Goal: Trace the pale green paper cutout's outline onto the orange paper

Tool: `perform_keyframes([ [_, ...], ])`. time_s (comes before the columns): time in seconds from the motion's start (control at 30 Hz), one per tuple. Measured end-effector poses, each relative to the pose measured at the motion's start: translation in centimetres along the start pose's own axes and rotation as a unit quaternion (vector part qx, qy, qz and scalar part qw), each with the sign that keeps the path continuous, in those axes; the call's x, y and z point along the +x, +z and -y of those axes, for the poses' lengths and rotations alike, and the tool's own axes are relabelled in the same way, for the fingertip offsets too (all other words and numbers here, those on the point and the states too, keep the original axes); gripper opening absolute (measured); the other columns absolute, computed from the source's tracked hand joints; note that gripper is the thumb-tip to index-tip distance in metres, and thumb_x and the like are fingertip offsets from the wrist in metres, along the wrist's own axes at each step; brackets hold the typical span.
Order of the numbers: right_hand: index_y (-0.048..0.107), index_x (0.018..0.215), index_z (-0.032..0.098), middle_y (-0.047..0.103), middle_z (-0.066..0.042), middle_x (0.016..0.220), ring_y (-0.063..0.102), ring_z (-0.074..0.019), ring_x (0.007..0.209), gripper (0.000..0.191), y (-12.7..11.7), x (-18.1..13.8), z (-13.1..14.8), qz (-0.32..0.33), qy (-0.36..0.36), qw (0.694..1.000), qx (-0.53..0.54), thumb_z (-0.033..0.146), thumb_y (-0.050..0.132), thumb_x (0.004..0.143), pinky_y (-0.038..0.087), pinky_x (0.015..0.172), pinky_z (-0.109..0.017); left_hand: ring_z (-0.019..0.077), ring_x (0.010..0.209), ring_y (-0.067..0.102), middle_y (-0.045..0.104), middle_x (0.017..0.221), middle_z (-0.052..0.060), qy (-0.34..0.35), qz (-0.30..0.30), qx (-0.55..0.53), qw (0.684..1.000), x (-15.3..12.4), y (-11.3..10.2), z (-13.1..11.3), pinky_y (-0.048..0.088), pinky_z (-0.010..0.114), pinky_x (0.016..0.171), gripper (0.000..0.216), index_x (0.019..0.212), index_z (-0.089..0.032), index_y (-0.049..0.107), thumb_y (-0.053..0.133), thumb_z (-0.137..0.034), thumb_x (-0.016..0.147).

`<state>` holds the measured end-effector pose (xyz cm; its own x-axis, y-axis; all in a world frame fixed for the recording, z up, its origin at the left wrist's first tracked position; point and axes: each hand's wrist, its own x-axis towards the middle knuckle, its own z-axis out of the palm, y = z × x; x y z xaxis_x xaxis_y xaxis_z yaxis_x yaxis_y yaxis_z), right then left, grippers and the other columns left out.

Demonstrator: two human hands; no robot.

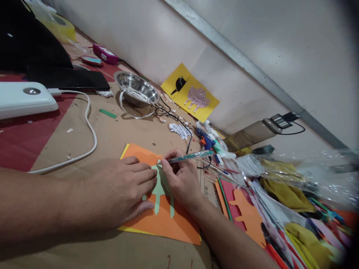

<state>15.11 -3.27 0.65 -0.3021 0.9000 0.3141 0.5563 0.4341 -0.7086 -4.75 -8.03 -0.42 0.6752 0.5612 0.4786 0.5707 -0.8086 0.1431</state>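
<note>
In the head view, my left hand (131, 186) lies flat with its fingers stretched over a light green paper cutout (159, 188) and the orange sheet (179, 224) beneath it. The cutout has long prongs pointing toward me. A pen (193, 156) with a clear barrel and teal end is gripped in my right hand (181, 173), its tip near the cutout's top edge. Part of the cutout is hidden under both hands. A yellow edge shows under the orange sheet.
Behind stands a metal bowl (137, 89); a yellow card (193, 95) with decorated shapes leans on the wall. At right are a bottle (249, 134), a glue gun (206, 139), an orange cutout (248, 216) and plastic wrappings. A white power bank (25, 99) with a cable lies left.
</note>
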Motion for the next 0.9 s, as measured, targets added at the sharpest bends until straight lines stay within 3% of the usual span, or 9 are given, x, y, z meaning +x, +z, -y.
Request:
perform_keyframes([
  [0.9, 0.058, 0.080, 0.025, 0.064, 0.003, 0.061, 0.056, -0.0133, 0.050, 0.012, -0.01, -0.17, -0.18, 0.017, 0.002, 1.000, 0.008, 0.031, 0.061, 0.089, 0.041, 0.049, -0.025, 0.0252, 0.084, 0.070, 0.078, 0.092, 0.008, 0.000, 0.004, -0.009, 1.000, 0.24, -0.06, -0.08, 0.051, 0.039, 0.079, 0.022, 0.099, -0.015, 0.075, 0.072, -0.037, 0.097],
])
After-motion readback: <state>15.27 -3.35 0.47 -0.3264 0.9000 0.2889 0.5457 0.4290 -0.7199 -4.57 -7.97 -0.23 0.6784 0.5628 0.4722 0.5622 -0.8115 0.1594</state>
